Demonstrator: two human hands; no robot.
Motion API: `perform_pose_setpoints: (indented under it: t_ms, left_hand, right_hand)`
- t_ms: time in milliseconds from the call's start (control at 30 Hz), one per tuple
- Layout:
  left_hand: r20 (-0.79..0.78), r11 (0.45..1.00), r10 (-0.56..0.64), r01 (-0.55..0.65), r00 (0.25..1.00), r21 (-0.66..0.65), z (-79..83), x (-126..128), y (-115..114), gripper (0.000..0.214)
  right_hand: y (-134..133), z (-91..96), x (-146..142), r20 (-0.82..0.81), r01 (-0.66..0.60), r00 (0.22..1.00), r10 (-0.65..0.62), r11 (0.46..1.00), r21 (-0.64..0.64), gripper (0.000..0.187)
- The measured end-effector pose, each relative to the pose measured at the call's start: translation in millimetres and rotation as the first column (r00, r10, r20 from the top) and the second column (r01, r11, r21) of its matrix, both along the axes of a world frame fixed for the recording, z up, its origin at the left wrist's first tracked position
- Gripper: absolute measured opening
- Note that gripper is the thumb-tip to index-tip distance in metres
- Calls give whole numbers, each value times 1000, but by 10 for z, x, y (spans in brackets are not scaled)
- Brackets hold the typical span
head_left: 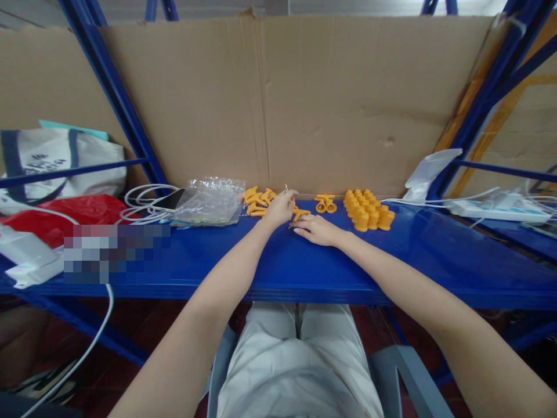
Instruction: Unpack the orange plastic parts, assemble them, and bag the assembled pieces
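My left hand [282, 208] is raised a little over the table, its fingers closed around something too small to make out. A thin shiny bit sticks up at its fingertips. To its left lies a loose heap of orange plastic pieces [256, 200], partly hidden by the hand. My right hand [321, 230] lies low on the blue table with fingers stretched to the left. A tiny dark item shows by its fingertips, kind unclear. Just beyond those fingers is a T-shaped orange piece [301, 213]. Farther back sit a few orange pieces with round cupped ends [325, 204].
Orange knob-like parts [368, 209] stand in tight rows on the right. Clear plastic bags [211, 203], a phone [170, 199] and white cables [141, 200] lie left. A power strip [500, 208] is far right. Cardboard [331, 104] walls the back of the blue table [331, 270].
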State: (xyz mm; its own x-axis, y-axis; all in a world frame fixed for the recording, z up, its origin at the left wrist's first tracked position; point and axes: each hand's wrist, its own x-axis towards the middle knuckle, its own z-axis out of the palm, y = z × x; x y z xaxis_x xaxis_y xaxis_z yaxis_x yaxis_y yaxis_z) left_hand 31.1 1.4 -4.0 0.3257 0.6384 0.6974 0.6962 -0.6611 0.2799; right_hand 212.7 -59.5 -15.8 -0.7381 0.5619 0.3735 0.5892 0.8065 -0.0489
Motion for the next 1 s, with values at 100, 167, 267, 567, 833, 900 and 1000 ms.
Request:
perform_pose_setpoints:
  t_ms: [100, 167, 267, 567, 833, 900, 1000]
  left_hand:
    - [16, 1000, -31, 31, 999, 5, 10, 32, -28, 37]
    - [19, 999, -52, 52, 998, -14, 3, 60, -39, 36]
    - [26, 996, -76, 77, 997, -38, -16, 98, -44, 33]
    - [54, 995, -74, 77, 996, -58, -78, 116, 17, 32]
    - [-73, 995, -2, -5, 997, -99, -88, 40, 86, 23]
    - [-85, 995, 29, -38, 996, -97, -99, 16, 108, 21]
    - [-106, 994, 75, -83, 992, -69, -134, -5, 135, 19]
  right_hand:
    - [-25, -7, -53, 59, 30, 998, -29, 1000, -9, 41]
    - [-35, -9, -70, 74, 51, 996, -49, 998, -33, 42]
    - [-37, -15, -70, 73, 71, 995, -66, 995, -66, 42]
    - [-6, 8, -54, 43, 34, 999, -31, 997, -73, 34]
    - [-31, 172, 82, 46, 153, 987, -152, 988, -9, 28]
    - [-81, 293, 127, 60, 272, 960, -274, 962, 35, 31]
    - [-168, 510, 235, 8, 508, 859, -513, 853, 119, 37]
